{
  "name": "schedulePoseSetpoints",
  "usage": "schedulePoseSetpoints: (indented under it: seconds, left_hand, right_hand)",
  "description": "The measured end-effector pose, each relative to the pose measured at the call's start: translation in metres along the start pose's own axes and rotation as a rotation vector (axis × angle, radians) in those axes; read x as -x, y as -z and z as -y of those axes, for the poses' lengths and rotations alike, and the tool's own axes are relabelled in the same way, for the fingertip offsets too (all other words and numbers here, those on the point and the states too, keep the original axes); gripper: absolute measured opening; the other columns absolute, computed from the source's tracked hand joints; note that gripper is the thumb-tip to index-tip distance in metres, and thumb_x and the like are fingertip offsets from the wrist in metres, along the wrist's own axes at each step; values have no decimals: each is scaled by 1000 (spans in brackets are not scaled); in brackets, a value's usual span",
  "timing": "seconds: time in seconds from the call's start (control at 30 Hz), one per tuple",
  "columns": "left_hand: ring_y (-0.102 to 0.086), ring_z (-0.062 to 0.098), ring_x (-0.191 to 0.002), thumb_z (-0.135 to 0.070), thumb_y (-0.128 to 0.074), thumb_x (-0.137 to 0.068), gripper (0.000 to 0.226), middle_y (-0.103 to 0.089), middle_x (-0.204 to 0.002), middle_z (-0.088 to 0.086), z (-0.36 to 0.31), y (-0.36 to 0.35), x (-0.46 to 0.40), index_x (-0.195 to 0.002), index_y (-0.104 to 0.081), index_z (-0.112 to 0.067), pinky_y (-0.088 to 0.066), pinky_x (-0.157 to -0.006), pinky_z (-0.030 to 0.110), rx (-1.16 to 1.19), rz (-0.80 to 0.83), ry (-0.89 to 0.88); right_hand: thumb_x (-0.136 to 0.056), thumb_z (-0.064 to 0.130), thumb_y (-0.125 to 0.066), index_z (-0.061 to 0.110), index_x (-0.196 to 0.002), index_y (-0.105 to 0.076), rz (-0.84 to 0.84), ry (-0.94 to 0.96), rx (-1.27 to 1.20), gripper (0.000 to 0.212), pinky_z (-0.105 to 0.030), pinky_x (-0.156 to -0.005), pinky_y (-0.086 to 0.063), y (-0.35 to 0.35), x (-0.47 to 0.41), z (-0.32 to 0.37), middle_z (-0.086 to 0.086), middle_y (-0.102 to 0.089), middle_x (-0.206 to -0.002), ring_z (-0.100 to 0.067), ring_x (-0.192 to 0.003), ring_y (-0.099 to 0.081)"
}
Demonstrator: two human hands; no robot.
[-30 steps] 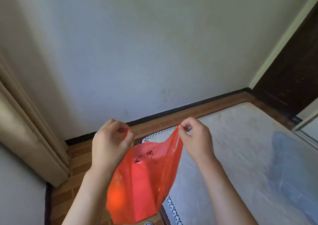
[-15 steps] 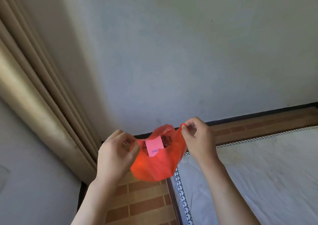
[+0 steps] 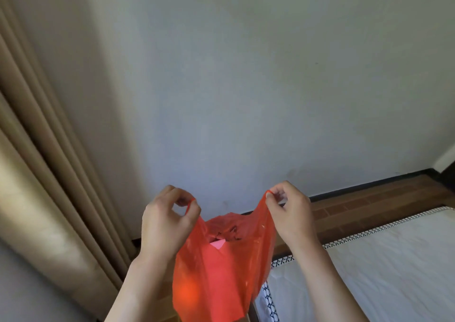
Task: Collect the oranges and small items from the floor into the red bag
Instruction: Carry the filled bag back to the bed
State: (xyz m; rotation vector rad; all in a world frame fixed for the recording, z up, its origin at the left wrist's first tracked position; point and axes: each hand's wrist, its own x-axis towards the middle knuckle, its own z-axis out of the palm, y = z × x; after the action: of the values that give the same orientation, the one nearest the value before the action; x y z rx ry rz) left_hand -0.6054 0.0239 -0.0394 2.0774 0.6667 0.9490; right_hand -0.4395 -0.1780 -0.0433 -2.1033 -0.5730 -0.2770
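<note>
The thin red plastic bag (image 3: 221,267) hangs up in the air between both hands, in front of the pale wall (image 3: 246,88). The left hand (image 3: 167,220) pinches the left handle — thumb and fingers curled tight. The right hand (image 3: 290,213) pinches the right handle — pulling the top open.

The bag (image 3: 221,267) is showing translucent red-orange, with black markings and a pink slip (image 3: 218,243) glowing near its mouth. The wall (image 3: 270,88) is looking pale grey-white, the curtain (image 3: 37,174) beige, the floor (image 3: 369,208) brick-brown. The mat (image 3: 381,267) is showing white, edged in a black-and-white pattern.
</note>
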Motion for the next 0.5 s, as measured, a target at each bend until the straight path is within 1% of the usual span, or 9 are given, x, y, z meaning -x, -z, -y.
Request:
schedulePoseSetpoints:
  seconds: [0.1, 0.17, 0.3, 0.37, 0.43, 0.5]
  left_hand:
    - [-66, 10, -83, -6, -79, -78, 28, -66, -79, -12, 23, 13, -33, -70, -64, -29, -53, -73, 32, 41, 7, -14]
    - [-66, 10, -83, -5, -79, -78, 30, -66, -78, -13, 39, 19, -45, -69, -64, -29, -53, -74, 32, 67, 14, -1]
    - [-66, 10, -84, -4, -80, -77, 31, -66, -78, -14, 77, 30, -57, -69, -64, -30, -51, -73, 28, 81, 20, 54]
    - [-66, 10, -83, -5, -80, -77, 31, -66, -78, -15, 93, 38, -61, -71, -64, -30, -52, -74, 28, 74, 21, 71]
    - [-66, 9, -83, -7, -81, -77, 29, -66, -78, -15, 109, 50, -67, -72, -65, -31, -53, -74, 33, 65, 2, 87]
    - [-66, 8, -83, -7, -81, -76, 29, -65, -78, -16, 121, 63, -76, -72, -64, -31, -53, -74, 33, 54, -39, 99]
  right_hand:
    - [-91, 14, -74, 23, -80, -64, -47, -5, 26, 17, -38, -71, -55, -26, -13, 23, 11, -68, -75, -8, -74, -65]
    - [-91, 14, -74, 23, -80, -65, -48, -14, 56, 16, -37, -71, -55, -42, -18, 33, 11, -68, -75, -7, -74, -65]
    - [-90, 16, -74, 22, -80, -66, 43, -28, 117, 15, -40, -70, -56, -78, -28, 44, 11, -68, -74, -9, -72, -66]
    - [-90, 15, -73, 22, -80, -65, 100, -6, 135, 15, -39, -72, -56, -95, -32, 51, 11, -69, -75, -7, -73, -66]
    - [-91, 15, -73, 23, -80, -64, 141, 39, 153, 16, -33, -72, -54, -115, -39, 59, 11, -68, -75, -3, -74, -65]
    - [-91, 14, -73, 24, -79, -63, 168, 75, 150, 18, -24, -69, -50, -134, -49, 71, 12, -67, -75, -1, -74, -63]
